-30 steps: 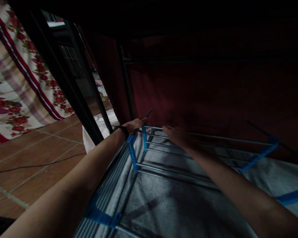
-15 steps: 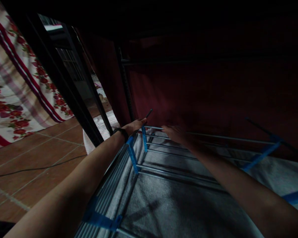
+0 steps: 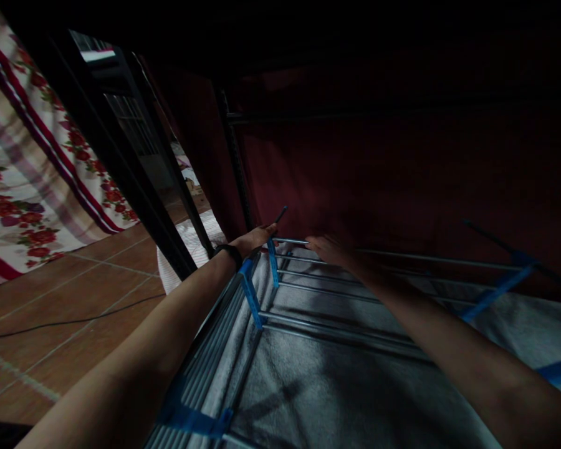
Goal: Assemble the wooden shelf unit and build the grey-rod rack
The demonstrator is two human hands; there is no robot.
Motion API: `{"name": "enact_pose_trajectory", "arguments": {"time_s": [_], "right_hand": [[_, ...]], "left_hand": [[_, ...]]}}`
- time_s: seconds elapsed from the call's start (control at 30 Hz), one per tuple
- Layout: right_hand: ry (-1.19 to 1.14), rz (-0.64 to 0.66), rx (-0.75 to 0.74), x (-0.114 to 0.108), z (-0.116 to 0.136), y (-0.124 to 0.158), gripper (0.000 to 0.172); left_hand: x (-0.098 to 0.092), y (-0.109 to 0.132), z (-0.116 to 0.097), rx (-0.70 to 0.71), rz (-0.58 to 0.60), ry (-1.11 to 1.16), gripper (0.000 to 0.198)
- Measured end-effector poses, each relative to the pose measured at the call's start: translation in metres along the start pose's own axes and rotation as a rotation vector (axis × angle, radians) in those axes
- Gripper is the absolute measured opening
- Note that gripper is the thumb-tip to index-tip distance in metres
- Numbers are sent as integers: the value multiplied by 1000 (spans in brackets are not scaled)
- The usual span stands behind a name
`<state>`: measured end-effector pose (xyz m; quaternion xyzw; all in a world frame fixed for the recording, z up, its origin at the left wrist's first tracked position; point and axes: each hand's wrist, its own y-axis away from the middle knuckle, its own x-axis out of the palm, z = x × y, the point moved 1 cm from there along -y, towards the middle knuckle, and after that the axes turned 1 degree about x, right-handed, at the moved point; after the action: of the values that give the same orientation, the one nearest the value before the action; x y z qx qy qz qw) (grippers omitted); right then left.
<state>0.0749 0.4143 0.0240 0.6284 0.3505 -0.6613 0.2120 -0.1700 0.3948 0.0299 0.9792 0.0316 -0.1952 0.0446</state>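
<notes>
A metal rack of thin grey rods (image 3: 336,325) joined by blue connectors (image 3: 251,294) lies over a grey cloth (image 3: 355,386). At its far left corner my left hand (image 3: 260,236) is closed round the frame, beside a blue connector and a short dark rod end. A little to the right, my right hand (image 3: 326,247) has its fingers wrapped over the far top rod (image 3: 290,241). A dark band circles my left wrist. Shadow blurs the finger details of both hands.
Dark metal posts (image 3: 121,162) stand at the left, with a dark red panel (image 3: 402,181) behind the rack. Further left are a flowered curtain (image 3: 37,156), a tiled floor (image 3: 88,299) with a black cable, and a white striped cloth (image 3: 194,240).
Both hands keep the same hold on the rack. The view has shifted very slightly, and the right part of the rack appears a little further right.
</notes>
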Motion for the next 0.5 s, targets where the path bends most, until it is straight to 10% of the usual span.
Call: {"name": "enact_pose_trajectory", "arguments": {"time_s": [0.5], "right_hand": [[-99, 62, -39, -2, -3, -9, 37]], "left_hand": [[6, 8, -8, 23, -32, -38, 44]]}}
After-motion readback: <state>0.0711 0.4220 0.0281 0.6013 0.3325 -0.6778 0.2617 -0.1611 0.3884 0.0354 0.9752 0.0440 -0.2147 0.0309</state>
